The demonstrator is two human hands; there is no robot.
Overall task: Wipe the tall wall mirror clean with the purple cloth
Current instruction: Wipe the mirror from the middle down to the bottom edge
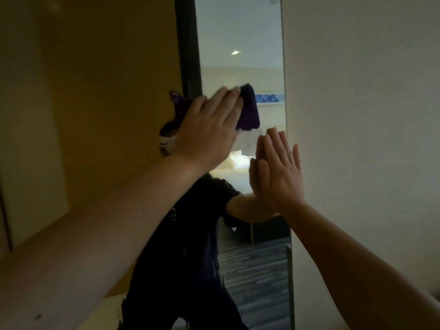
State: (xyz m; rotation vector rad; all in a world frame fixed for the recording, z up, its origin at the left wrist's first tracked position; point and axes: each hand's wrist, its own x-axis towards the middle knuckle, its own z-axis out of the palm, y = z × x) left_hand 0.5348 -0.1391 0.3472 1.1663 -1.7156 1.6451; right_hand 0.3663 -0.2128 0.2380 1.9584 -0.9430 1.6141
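Both hands flat: left hand (209,129) presses purple cloth (248,108), seemingly lengthwise upright, on mirror (240,32); right hand (282,173) touches its edge.

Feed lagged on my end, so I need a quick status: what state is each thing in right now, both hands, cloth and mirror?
left hand: fingers straight, pressing the cloth flat on the glass.
right hand: open, fingers straight, flat at the mirror's right edge.
purple cloth: bunched, pinned under the left hand against the mirror.
tall wall mirror: upright on the wall, reflecting the room; smudges too faint to judge.
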